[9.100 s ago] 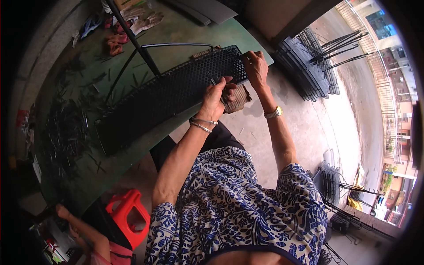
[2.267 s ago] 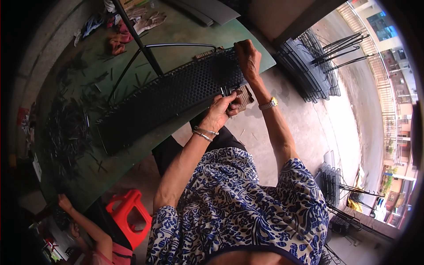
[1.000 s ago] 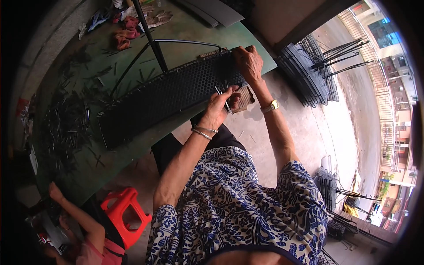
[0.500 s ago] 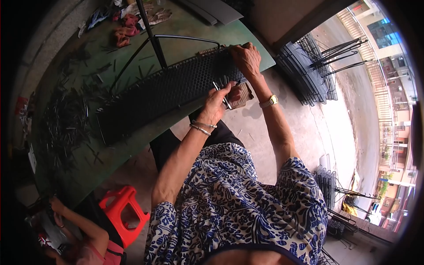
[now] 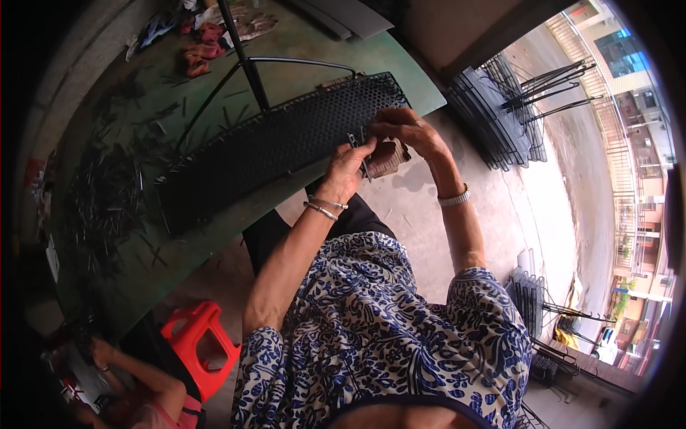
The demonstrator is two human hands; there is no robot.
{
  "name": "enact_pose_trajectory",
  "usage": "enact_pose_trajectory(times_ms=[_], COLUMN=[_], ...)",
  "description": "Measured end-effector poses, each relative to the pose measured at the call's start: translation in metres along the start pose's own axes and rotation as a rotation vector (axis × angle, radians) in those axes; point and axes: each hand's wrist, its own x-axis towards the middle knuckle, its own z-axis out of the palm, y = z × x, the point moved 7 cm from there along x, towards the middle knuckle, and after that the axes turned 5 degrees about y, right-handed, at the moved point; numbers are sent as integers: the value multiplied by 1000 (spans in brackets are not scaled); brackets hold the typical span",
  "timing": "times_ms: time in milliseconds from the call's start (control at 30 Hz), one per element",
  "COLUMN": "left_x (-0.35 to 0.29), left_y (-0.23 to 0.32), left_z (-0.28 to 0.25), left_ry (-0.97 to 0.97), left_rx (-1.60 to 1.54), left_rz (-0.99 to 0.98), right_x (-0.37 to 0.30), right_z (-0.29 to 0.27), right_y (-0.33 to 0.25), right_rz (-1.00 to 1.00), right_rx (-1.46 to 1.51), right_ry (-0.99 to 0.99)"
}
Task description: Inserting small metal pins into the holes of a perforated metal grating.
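A long black mesh panel [image 5: 286, 129] in a dark frame lies on the green table, along its near edge. My left hand [image 5: 346, 170] is closed round a small bunch of thin dark strips [image 5: 353, 141], just off the panel's near side. My right hand [image 5: 411, 134] is beside it, its fingers bent in a pinch at the strips' upper ends; what lies between its fingertips is hidden. A black rod stand [image 5: 251, 82] with curved arms rises from the panel's far side. A piece of corrugated cardboard [image 5: 391, 161] shows below my right hand.
Many loose dark strips [image 5: 107, 193] lie heaped on the table's left part. Gloves and rags [image 5: 207, 46] lie at the far side. A red stool [image 5: 204, 347] stands lower left, near another person's arm [image 5: 146, 375]. Black wire racks [image 5: 493, 118] are stacked on the floor at right.
My right hand has come off the panel's far right corner and moved toward me, to the strips in my left hand. My left hand has stayed nearly in place.
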Motion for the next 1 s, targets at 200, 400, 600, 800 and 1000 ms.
enact_pose_trajectory(times_ms=[200,400,600,800,1000], left_x=[9,13,15,12,14], left_y=[-3,0,0,8,8], left_z=[-13,-14,-15,-12,-15], left_ry=[7,51,34,14,9], left_rx=[2,131,209,236,320], left_rz=[4,48,41,-15,-12], right_x=[-1,-14,-10,-4,-4], right_z=[12,5,6,13,12], right_y=[-17,-10,-16,-18,-24], right_rz=[391,279,431,437,367], right_rx=[299,132,141,309,326], right_ry=[-23,125,47,-41,19])
